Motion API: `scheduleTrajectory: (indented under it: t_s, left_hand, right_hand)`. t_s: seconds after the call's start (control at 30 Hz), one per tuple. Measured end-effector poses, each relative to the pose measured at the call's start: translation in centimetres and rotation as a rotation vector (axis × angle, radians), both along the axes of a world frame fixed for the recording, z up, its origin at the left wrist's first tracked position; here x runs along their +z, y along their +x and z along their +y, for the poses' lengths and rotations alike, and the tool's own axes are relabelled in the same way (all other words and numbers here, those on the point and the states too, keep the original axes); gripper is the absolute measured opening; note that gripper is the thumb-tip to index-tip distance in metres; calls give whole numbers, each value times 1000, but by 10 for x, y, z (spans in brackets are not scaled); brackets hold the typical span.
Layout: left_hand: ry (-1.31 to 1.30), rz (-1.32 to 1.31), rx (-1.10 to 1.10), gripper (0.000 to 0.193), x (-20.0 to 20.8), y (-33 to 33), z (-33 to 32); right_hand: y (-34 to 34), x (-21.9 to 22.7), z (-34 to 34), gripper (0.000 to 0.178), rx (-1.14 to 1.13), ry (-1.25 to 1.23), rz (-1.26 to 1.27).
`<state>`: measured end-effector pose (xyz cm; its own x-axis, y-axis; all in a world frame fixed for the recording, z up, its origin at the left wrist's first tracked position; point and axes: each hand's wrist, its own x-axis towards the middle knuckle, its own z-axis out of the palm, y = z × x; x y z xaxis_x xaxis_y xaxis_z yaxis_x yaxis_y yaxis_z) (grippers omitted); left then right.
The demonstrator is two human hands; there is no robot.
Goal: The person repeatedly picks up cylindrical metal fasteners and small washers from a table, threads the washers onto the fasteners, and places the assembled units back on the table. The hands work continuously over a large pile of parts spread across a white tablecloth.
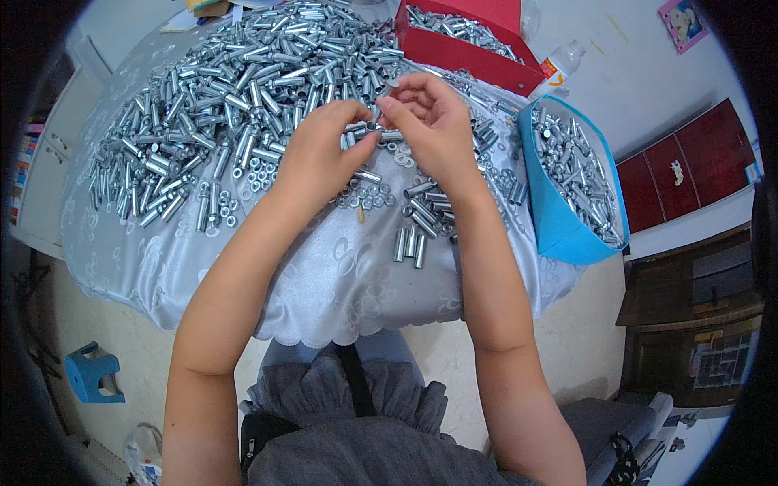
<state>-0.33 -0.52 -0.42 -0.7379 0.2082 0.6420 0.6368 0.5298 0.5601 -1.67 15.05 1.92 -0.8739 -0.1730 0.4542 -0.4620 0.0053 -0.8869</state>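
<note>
Both of my hands are raised close together over a table heaped with metal sleeve anchors (251,89). In my right hand (438,134), thumb and fingers are closed on an anchor bolt (379,109), which is partly covered by the fingers. My left hand (324,150) bends its thumb and forefinger round a small shiny metal part (372,125) at the bolt's lower end; its exact kind is hard to make out. Below the hands lie loose nuts (365,196), flat washers (403,154) and bare metal sleeves (420,217).
A blue fabric bin (559,235) full of anchors stands at the table's right edge. Behind it are a red box (486,65) of anchors and a plastic bottle (563,63). A patterned silvery cloth (324,283) covers the table. A blue stool (95,373) stands on the floor at left.
</note>
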Motion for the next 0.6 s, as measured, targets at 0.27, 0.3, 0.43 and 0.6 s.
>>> scheduleTrajectory:
  t_s: [0.27,0.3,0.43,0.6]
  left_hand:
    - [44,-129,-14,21,7,4,1]
    - [39,-109,-8,21,7,4,1]
    - [55,-116,-16,21,7,3,1]
    - [203,-172,-53,35,11,6,2]
  right_hand:
    - [4,1,-1,21,53,24,-49]
    - [4,1,-1,21,32,20,-27]
    - [2,-1,-1,21,-40,64,49]
    - [2,-2,-1,21,-62,93,76]
